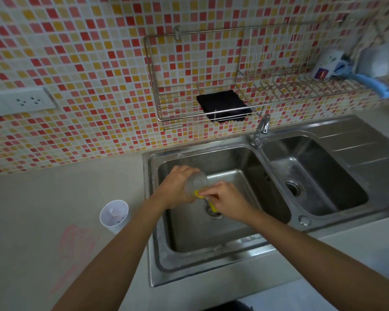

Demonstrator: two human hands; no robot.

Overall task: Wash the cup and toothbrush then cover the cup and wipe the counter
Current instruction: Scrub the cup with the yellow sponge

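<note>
2 grips above sink (152, 254): left hand (175, 188) holds cup (197, 182), right hand (229, 201) pinches toothbrush (212, 207).

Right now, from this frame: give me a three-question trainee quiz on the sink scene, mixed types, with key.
1. True or false: the left hand holds the translucent cup over the left basin.
2. Multiple choice: the right hand pinches A) a sponge B) the yellow toothbrush C) a spoon.
3. Fill in: the black cloth lies on the wall-mounted wire ____.

Key: 1 true; 2 B; 3 rack.
</note>
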